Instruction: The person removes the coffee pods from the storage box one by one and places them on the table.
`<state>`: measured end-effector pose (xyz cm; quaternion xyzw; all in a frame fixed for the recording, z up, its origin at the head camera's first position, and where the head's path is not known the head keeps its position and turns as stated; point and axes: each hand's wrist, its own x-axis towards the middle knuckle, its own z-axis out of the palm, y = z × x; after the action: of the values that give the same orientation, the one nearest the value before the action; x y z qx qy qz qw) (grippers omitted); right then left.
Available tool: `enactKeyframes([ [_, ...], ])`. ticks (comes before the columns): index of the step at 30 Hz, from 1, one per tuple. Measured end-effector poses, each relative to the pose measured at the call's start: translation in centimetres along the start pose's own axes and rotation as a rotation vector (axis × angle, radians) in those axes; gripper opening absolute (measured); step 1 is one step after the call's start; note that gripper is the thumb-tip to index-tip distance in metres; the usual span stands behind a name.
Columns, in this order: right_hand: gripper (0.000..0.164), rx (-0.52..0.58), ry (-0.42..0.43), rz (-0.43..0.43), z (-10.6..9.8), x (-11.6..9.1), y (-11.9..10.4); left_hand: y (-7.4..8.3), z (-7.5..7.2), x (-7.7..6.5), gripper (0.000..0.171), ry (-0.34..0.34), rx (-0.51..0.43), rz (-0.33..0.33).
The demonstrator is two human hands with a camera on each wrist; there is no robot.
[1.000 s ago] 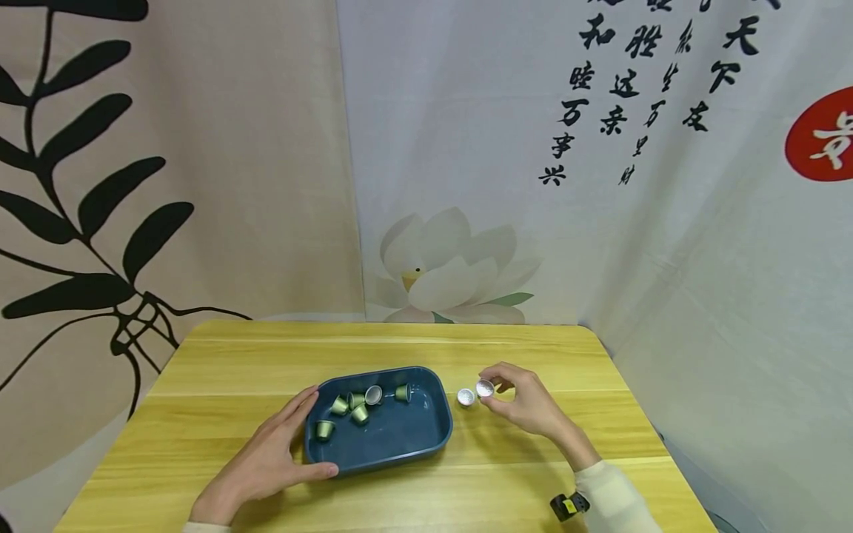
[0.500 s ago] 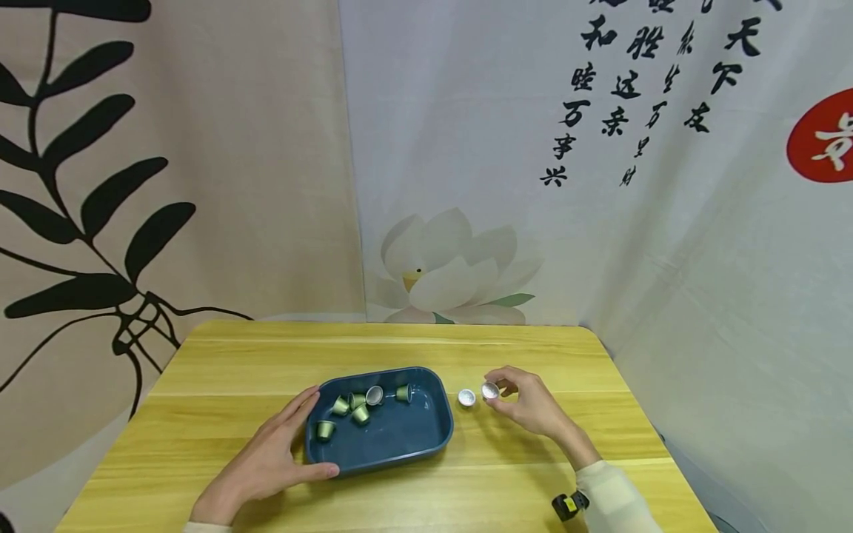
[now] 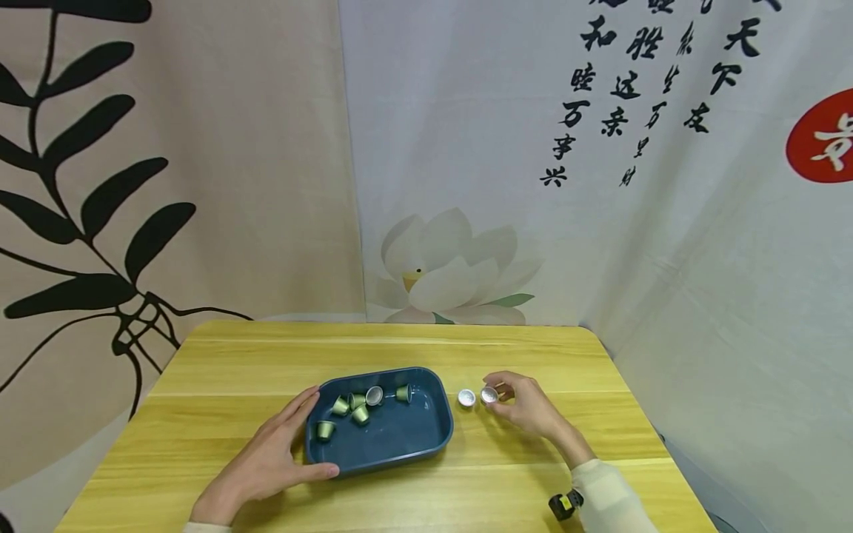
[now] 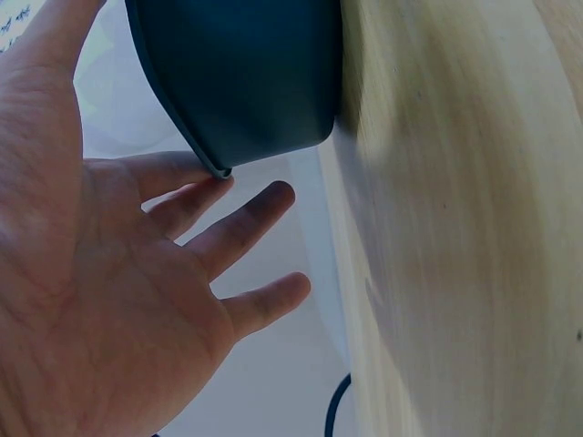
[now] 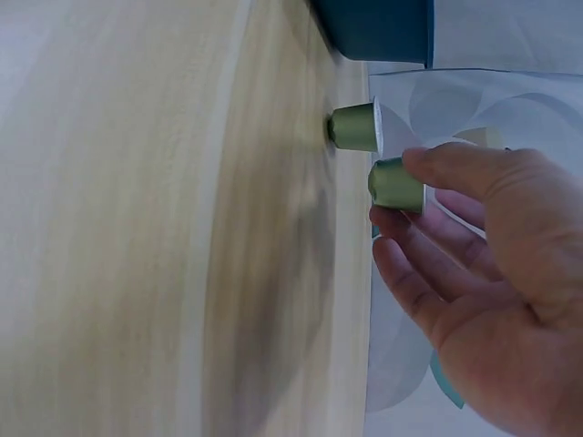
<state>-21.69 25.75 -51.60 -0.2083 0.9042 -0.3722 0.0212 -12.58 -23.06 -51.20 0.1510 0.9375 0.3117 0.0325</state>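
Note:
A green coffee capsule [image 5: 396, 185] with a silver lid is pinched between the thumb and fingers of my right hand [image 3: 529, 407], lid up, low over the table. Just left of it, a second coffee capsule [image 3: 466, 398] stands lid up on the wood. My left hand [image 3: 266, 451] spans the left end of a dark blue tray [image 3: 400, 433], the thumb at its near side and the forefinger at the far left corner. In the left wrist view its fingers are spread and mostly straight, tips at the tray's rim. Several green capsules [image 3: 324, 430] lie in the tray's left and back part.
The light wooden table [image 3: 266, 355] bears the tray near its middle. Behind it hangs a cloth backdrop [image 3: 266, 185] with printed leaves, a lotus and characters. A small black device [image 3: 565, 505] sits at the right wrist.
My right hand has shifted slightly right with its capsule, then lowered it a little beside the standing one. The left hand and the tray have stayed where they were.

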Motion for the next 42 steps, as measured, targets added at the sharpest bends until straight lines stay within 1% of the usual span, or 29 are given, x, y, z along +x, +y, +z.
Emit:
enactKeyframes([
  [14, 0.042, -0.014, -0.019, 0.039, 0.5, 0.6, 0.9, -0.3, 0.1, 0.0, 0.135, 0.006, 0.011, 0.001],
  [25, 0.04, -0.017, -0.028, 0.064, 0.8, 0.9, 1.2, -0.2, 0.0, 0.0, 0.135, 0.009, 0.006, 0.004],
  [42, 0.036, -0.03, -0.01, 0.051, 1.2, 1.0, 1.4, -0.1, 0.0, 0.0, 0.135, 0.008, 0.0, 0.005],
])
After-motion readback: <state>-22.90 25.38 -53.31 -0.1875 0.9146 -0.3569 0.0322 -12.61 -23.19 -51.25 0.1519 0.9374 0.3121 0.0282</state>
